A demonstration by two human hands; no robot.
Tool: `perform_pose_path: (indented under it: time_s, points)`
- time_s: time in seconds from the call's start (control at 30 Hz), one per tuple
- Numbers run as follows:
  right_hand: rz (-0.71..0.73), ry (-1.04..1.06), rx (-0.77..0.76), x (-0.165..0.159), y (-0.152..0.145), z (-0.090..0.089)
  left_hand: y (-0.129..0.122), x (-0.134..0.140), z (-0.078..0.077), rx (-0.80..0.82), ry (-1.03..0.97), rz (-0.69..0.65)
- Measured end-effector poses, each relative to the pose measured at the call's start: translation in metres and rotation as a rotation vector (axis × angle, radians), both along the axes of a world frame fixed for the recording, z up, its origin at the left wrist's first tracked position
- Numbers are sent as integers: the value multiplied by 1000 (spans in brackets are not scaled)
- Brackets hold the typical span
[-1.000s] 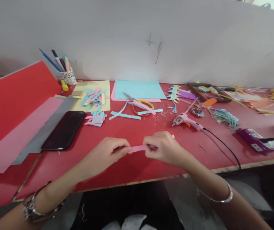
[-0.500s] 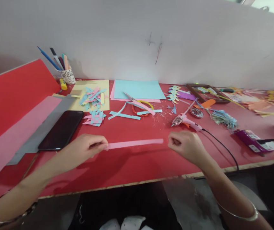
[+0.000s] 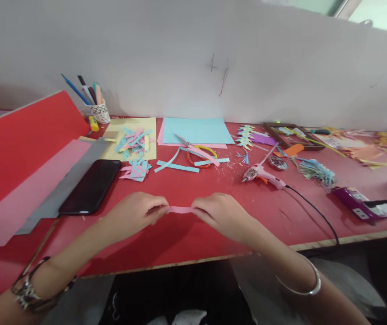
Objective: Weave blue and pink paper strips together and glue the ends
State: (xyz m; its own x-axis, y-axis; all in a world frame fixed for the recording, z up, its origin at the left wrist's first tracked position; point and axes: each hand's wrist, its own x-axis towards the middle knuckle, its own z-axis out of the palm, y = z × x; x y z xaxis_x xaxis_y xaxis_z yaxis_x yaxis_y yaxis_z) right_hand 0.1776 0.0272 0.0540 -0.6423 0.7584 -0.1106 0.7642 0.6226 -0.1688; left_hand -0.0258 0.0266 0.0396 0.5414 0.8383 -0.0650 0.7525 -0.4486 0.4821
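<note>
A narrow pink paper strip [image 3: 181,210] stretches between my two hands above the red table. My left hand [image 3: 146,208] pinches its left end, and my right hand [image 3: 220,212] has closed on the other side; only a short middle length shows between the fingers. Beyond the hands lie scissors [image 3: 210,151] with yellow and red handles, partly covered by loose strips, and a blue paper strip [image 3: 177,166]. A small woven pink and blue paper piece [image 3: 137,169] sits beyond my left hand. The pink glue gun [image 3: 264,175] rests past my right hand.
A black phone [image 3: 91,186] lies left of my left hand, near a propped red board [image 3: 30,140]. Cut paper bits [image 3: 134,141] cover a yellow sheet. Blue sheets [image 3: 198,130] lie at the back. The glue gun's cord runs right, near a purple power strip [image 3: 359,205].
My right hand has moved left and taken hold of the pink strip, which was held by my left hand alone. My left hand has shifted slightly right.
</note>
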Motion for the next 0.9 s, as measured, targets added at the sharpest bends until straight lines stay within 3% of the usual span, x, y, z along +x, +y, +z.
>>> perform_pose_path:
  time_s: [0.17,0.33,0.43,0.57,0.7,0.8,0.9]
  points:
    - [69,120,-88,-5,4,-8,-1,13,-11,229,90,-123]
    - [97,312,-194,-6,7,-13,-3,20,-21,713,114,-224]
    - [109,382,-252,0,6,-11,-4,14,-24,859,85,-264]
    - [87,415,-288,16,3,-7,-2,1,-27,776,86,-244]
    - [16,433,-308,39,-1,-5,6,-19,-27,510,100,-154]
    - [-96,455,-311,58,-5,-1,14,-42,-22,279,93,-4]
    - [-172,439,-281,72,-6,4,18,-59,-13,274,97,188]
